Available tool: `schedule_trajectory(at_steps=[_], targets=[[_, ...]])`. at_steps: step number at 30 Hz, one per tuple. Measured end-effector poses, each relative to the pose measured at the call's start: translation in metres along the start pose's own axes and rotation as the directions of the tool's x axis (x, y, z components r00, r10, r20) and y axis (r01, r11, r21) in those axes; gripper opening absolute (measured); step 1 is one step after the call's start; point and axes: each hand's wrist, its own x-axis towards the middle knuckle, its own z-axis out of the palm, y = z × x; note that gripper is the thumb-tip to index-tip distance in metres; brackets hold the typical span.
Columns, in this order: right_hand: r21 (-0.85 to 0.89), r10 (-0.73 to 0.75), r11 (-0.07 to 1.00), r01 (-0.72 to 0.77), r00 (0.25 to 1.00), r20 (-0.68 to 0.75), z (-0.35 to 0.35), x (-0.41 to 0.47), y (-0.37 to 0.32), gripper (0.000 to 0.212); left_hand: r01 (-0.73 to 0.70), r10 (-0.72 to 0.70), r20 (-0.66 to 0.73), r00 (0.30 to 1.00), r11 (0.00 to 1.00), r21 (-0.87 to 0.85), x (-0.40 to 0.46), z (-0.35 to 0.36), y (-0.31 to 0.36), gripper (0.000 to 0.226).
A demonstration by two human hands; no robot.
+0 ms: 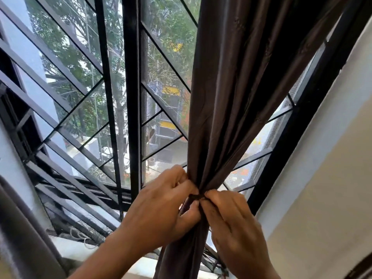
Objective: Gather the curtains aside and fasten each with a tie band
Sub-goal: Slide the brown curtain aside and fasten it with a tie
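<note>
Both hands, left (pixel 161 206) and right (pixel 231 220), closed, pinching band (pixel 198 196) ends around gathered curtain (pixel 225 109).
Risk: band slips loose if either pinch relaxes before fastening.

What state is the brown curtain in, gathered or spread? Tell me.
Gathered: the brown curtain narrows to a tight bunch where both hands pinch the tie band.

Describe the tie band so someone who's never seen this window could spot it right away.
Find the dark brown curtain hanging right of the window's black centre post. Follow it down to its pinched waist, where the left hand and right hand meet. The tie band is the thin dark strip crossing between their fingertips.
</note>
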Motion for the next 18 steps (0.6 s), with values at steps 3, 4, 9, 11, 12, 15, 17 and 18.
schedule_trajectory(at_steps=[3,4,9,11,12,15,17,18], targets=[[-0.086,-0.004,0.996,-0.002,0.998,-0.061,0.003,-0.004,-0.008,0.014,0.286,-0.266,0.128,0.956,0.940,-0.184,0.002,-0.008,0.012,0.014],[-0.090,-0.003,0.996,-0.005,0.996,-0.085,0.005,-0.005,-0.008,0.014,0.381,-0.346,0.165,0.924,0.878,-0.291,0.003,-0.011,0.016,0.020],[-0.158,-0.125,0.983,0.097,0.976,-0.177,0.006,-0.013,-0.002,0.012,0.736,-0.578,0.562,0.592,0.103,-0.669,0.010,-0.019,0.023,0.033],[-0.175,-0.183,0.973,0.151,0.966,-0.185,0.006,-0.014,0.001,0.009,0.732,-0.573,0.621,0.535,-0.051,-0.679,0.008,-0.017,0.025,0.030],[-0.173,-0.203,0.970,0.171,0.961,-0.190,0.006,-0.015,0.002,0.009,0.729,-0.562,0.629,0.537,-0.067,-0.681,0.007,-0.016,0.025,0.027],[-0.148,-0.255,0.962,0.231,0.952,-0.169,-0.001,-0.015,-0.001,0.010,0.745,-0.513,0.660,0.549,-0.057,-0.665,0.002,-0.015,0.024,0.025],[-0.130,-0.291,0.952,0.275,0.949,-0.123,-0.007,-0.015,-0.004,0.010,0.763,-0.476,0.690,0.545,-0.061,-0.644,0.001,-0.013,0.020,0.034],[-0.118,-0.305,0.949,0.293,0.947,-0.098,-0.009,-0.014,-0.006,0.011,0.770,-0.449,0.701,0.554,-0.045,-0.637,0.001,-0.013,0.018,0.031]])
